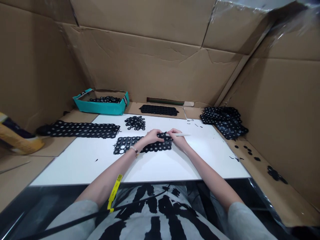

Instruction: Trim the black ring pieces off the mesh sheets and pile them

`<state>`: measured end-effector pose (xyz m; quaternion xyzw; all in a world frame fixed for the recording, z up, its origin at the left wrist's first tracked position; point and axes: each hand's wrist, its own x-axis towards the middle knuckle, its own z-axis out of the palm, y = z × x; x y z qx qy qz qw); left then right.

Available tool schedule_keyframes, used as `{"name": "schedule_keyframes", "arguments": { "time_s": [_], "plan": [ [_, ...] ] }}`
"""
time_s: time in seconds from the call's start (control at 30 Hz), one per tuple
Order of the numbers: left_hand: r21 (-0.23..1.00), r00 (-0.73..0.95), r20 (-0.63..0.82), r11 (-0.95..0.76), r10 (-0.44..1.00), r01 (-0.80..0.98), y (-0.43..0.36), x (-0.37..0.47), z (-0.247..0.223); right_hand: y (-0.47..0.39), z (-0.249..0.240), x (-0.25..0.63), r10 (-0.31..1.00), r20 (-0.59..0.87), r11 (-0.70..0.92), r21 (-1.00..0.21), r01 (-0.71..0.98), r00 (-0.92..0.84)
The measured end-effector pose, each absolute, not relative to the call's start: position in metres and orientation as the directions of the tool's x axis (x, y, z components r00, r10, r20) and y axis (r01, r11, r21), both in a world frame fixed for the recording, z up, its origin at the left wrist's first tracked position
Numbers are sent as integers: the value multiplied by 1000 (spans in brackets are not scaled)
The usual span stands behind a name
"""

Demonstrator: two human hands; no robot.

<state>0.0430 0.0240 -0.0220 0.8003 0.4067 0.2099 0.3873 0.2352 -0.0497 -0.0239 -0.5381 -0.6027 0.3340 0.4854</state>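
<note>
Tall cardboard walls (150,60) stand behind and at both sides of the white surface (160,170), whose near edge runs just before the person's body. Bare white shows between this edge and the black perforated sheet (155,146), and also to the right. The sheet lies under the left hand (153,136), which pinches its far edge; the right hand (178,138), beside the right end, grips a white pen-like tool (183,134). Its tip I cannot see clearly.
</note>
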Motion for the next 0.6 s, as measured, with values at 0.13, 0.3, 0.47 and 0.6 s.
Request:
{"name": "schedule_keyframes", "arguments": {
  "time_s": [0.13, 0.3, 0.47, 0.6],
  "plan": [
    [833, 576, 40, -346, 817, 433, 22, 44, -22, -53, -19, 242, 985, 170, 162, -917, 363, -12],
    [885, 586, 22, -289, 810, 366, 19, 45, -17, -56, -20, 241, 980, 197, 188, -894, 407, -20],
    [928, 533, -66, -144, 843, 343, 16, 46, -16, -57, -25, 232, 965, 261, 245, -847, 471, -33],
    [936, 536, -93, -110, 839, 334, 16, 43, -11, -56, -27, 225, 951, 309, 269, -803, 533, -15]
  ]
}}
